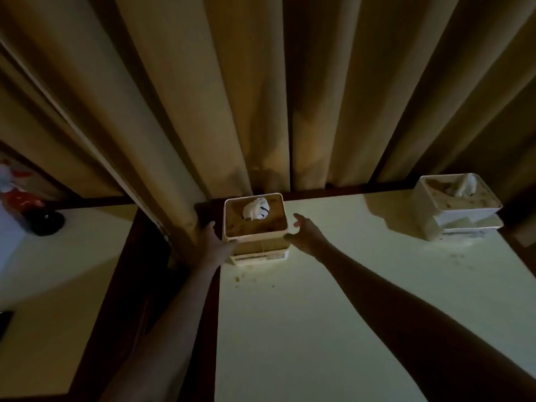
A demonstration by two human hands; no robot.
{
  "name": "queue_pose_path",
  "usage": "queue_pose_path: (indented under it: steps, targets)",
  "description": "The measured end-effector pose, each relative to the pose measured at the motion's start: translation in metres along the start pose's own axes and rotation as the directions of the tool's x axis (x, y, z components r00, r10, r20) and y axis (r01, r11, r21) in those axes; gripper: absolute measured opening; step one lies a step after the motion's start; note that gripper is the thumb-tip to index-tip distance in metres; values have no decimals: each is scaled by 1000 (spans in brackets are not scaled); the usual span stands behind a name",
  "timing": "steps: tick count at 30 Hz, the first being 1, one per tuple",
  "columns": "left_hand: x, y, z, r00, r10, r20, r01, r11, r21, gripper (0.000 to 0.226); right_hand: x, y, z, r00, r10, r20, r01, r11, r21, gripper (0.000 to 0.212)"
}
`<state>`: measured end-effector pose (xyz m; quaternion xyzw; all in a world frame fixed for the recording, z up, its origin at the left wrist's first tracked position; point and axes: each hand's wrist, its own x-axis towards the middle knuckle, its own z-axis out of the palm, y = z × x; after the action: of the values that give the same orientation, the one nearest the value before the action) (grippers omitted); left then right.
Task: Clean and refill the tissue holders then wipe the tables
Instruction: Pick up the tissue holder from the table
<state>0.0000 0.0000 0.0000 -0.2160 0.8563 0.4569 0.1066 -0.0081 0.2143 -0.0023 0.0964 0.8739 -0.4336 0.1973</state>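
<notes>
Both hands reach for the near tissue holder point(255, 227), which stands at the far left corner of the pale worktop point(333, 314), hard up against the curtain point(261, 97). The left hand point(216, 242) is at the holder's left wall with its fingers straight and apparently touching the side; that grip is apart, not yet closed round anything. The right hand point(304, 232) sits just beside the right wall, fingers spread and relaxed, thumb near the lower front corner — whether it touches the wall cannot be told in this dim light. So the holder lies directly between the two grips, slightly beyond the palms, its longer side running left to right across the gap. A crumpled tissue point(256, 209) pokes up from the brown lid, well clear of either grip. The left hand looks the nearer of the two, so the coming move most likely turns on the right closing in the last bit, then both squeezing inward to lift or slide the holder forward. A second tissue holder point(458, 207) stands far off to the right of the right grip, at the back edge. Crumbs point(240, 278) lie on the worktop just this side of the near holder — wiping is not yet done, by the look of it.
</notes>
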Motion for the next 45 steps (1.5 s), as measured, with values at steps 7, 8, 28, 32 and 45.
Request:
queue_pose_path:
  steps: [7,8,28,32,45]
  targets:
    - [38,-24,7,990,98,102,-100,995,14,59,19,-8,11,998,17,-57,-15,999,35,57]
    - [39,-25,7,988,114,101,-116,993,15,54,18,-9,12,998,15,-63,-13,999,37,57]
    - [-170,-30,109,956,285,71,-291,951,99,77,-187,136,-54,979,50,-196,7,961,278,74]
    - [-232,-38,144,954,282,97,-290,954,73,77,-236,180,-75,975,52,-214,8,964,267,74]
    - [-322,-48,210,973,220,70,-223,974,45,78,-297,257,-109,994,78,-76,-60,976,212,75]
